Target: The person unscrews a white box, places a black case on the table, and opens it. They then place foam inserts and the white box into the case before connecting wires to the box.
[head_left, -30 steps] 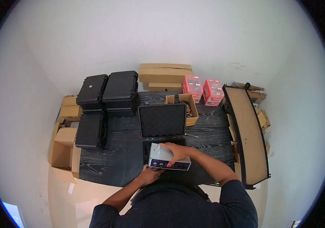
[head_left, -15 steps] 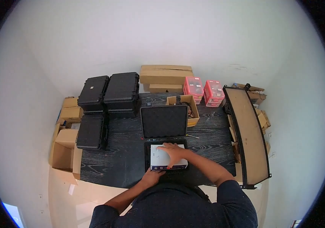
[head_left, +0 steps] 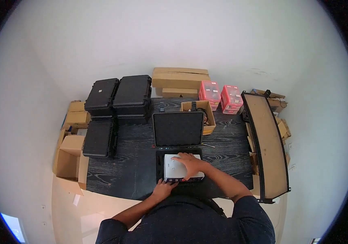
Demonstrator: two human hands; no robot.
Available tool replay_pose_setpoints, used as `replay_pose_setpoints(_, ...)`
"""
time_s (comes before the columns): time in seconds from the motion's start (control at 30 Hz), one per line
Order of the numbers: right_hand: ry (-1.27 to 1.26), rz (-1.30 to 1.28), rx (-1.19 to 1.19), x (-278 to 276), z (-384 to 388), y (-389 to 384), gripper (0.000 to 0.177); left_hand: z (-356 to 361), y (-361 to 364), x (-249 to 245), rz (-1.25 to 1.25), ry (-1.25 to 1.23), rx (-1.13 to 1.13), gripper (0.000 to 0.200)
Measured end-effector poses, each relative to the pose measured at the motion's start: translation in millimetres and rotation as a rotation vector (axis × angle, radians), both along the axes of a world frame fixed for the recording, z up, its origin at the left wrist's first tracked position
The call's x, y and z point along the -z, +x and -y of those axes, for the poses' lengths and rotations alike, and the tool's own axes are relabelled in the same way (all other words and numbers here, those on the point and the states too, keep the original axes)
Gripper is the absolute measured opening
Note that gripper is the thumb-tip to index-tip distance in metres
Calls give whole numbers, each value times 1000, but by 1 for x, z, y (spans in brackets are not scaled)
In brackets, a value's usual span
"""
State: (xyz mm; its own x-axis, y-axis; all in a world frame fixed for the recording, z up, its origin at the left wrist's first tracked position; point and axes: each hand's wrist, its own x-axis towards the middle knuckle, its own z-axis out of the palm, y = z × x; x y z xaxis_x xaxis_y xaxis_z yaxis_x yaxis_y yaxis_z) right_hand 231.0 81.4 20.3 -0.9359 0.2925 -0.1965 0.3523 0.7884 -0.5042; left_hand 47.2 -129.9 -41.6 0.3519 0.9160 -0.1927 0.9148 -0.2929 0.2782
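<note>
A black hard case (head_left: 159, 173) lies at the table's near edge, its foam-lined lid (head_left: 178, 129) standing raised behind it. In the case is a white box (head_left: 168, 167) with a dark printed band along its near side. My right hand (head_left: 191, 165) spans the top of this box, fingers over the far part and thumb toward the near side, gripping it. At the near left corner of the case, my left hand (head_left: 164, 189) holds the rim, its fingertips close to the box's front. The undersides of the left fingers are hidden.
Several closed black cases (head_left: 131, 95) are stacked at the back left. Behind the raised lid stands an open carton (head_left: 208, 129) with cables. Two red drawer units (head_left: 231, 99) are at the back right. A screwdriver (head_left: 208, 145) lies beside the lid; a black-framed panel (head_left: 268, 142) flanks the table.
The white box has shifted slightly right in the case, with my right hand on it. My left hand stays at the case's near corner. The whole view has shifted a little.
</note>
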Motion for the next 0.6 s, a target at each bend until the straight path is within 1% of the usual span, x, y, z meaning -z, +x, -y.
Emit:
replay_pose_setpoints(0.07, 5, 13, 3, 4, 0, 0, 131, 1, -1, 2, 32, -14, -11, 60)
replay_pose_setpoints(0.17, 11, 61, 18, 1, 1, -6, 131, 1, -1, 4, -4, 18, 10, 61)
replay_pose_setpoints(0.27, 58, 94, 53, 6, 7, -8, 132, 0, 4, -6, -87, 11, 2, 60)
replay_pose_setpoints(0.37, 67, 98, 66, 7, 10, -8, 131, 0, 7, -11, -124, 63, 13, 58)
replay_pose_setpoints(0.47, 77, 108, 65, 10, 10, -9, 130, 0, 7, -3, -129, 101, 33, 47)
replay_pose_setpoints(0.6, 39, 127, 76, 5, 10, -11, 135, -8, 10, -20, -119, 35, 19, 40)
